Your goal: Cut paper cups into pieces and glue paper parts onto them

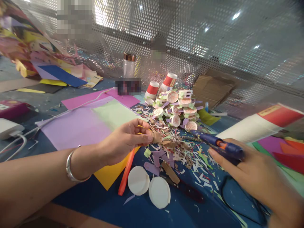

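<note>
My left hand (133,136), with a silver bangle on its wrist, pinches a small brown cardboard piece (157,137) above a heap of paper scraps. In my right hand (251,171) is a dark blue glue gun (215,141) with an orange part, its nozzle pointing left toward the scraps. Below my left hand lie two white round paper discs (138,180), an orange marker (126,172) and several purple paper cutouts (152,168). A pair of scissors (190,190) with dark red handles rests partly under a cardboard strip (170,172).
Behind the scraps stands a pile of small round paper pieces (175,109) with red-and-white paper cups (152,89). Coloured sheets (78,126) and a white cable (71,109) spread left. A cardboard box (212,88) leans against the perforated metal screen (180,41). A black cord (239,210) loops at right.
</note>
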Action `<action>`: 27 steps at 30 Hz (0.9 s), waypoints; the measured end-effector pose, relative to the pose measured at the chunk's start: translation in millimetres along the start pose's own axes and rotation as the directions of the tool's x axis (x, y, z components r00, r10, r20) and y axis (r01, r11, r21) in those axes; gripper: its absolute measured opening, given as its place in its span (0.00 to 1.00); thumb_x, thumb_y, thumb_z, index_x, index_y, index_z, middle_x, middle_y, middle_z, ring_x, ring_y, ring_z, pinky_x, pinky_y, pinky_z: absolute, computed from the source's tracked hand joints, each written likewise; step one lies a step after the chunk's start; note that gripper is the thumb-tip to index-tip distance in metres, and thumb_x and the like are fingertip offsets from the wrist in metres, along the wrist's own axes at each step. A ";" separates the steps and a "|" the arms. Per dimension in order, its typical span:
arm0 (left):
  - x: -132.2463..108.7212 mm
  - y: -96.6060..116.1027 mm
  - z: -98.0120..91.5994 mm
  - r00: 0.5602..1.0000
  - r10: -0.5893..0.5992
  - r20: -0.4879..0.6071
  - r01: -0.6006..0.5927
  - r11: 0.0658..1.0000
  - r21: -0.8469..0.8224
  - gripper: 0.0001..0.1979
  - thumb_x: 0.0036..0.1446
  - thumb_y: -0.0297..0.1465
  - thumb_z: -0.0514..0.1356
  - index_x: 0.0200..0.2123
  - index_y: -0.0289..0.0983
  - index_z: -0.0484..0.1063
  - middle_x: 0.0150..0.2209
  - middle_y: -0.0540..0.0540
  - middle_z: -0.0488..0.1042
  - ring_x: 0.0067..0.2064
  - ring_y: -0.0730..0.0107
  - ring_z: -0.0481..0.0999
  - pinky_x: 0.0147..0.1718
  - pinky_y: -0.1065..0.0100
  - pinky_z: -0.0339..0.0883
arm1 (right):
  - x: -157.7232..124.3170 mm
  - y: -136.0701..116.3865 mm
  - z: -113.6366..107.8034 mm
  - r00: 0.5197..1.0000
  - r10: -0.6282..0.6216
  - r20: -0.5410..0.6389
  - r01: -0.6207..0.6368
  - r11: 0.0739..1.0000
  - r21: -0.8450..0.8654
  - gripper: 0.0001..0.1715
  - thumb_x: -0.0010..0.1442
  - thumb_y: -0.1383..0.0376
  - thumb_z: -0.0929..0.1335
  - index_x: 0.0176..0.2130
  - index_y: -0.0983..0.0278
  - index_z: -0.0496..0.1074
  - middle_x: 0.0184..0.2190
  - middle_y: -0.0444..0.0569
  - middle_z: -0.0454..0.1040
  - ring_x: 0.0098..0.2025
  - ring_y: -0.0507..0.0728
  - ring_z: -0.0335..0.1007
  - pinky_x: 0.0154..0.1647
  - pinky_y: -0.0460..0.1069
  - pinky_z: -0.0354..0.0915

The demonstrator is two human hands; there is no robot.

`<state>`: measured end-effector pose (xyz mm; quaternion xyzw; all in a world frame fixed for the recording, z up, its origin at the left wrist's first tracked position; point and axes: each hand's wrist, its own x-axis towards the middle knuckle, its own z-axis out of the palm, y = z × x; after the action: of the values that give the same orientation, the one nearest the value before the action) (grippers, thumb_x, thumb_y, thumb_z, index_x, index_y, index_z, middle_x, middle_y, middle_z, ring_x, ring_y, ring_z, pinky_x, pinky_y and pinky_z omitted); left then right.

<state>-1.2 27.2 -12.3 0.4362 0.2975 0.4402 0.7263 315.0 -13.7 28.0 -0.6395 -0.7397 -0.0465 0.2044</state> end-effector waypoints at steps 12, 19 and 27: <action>2.2 -2.4 -5.0 1.000 0.024 -0.011 -0.023 0.990 0.141 0.13 0.53 0.27 0.67 0.38 0.37 0.65 0.34 0.51 0.69 0.35 0.74 0.67 0.44 0.61 0.60 | 3.9 59.0 12.5 0.991 0.075 0.110 -0.016 0.888 -0.460 0.16 0.63 0.53 0.62 0.39 0.61 0.71 0.40 0.57 0.79 0.38 0.67 0.78 0.31 0.56 0.66; 1.1 -2.5 -4.9 0.999 0.053 -0.009 -0.050 0.980 0.192 0.13 0.54 0.27 0.67 0.39 0.36 0.66 0.34 0.51 0.70 0.34 0.74 0.67 0.37 0.65 0.58 | -0.6 52.3 22.1 0.967 -0.033 0.251 0.128 0.918 -0.376 0.16 0.65 0.55 0.64 0.45 0.60 0.74 0.47 0.56 0.79 0.47 0.65 0.78 0.40 0.55 0.72; 2.0 -4.4 -4.5 0.999 0.047 -0.013 -0.043 0.980 0.194 0.13 0.53 0.27 0.67 0.39 0.36 0.66 0.35 0.50 0.70 0.35 0.73 0.67 0.38 0.65 0.59 | -11.7 70.4 12.5 0.938 -0.137 0.318 0.201 0.964 -0.176 0.23 0.59 0.57 0.68 0.53 0.62 0.74 0.51 0.58 0.78 0.50 0.69 0.78 0.48 0.62 0.74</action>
<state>-2.3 29.7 -18.3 0.5074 0.3352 0.4293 0.6677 381.0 -7.9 -1.1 -0.5905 -0.8058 -0.0417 0.0163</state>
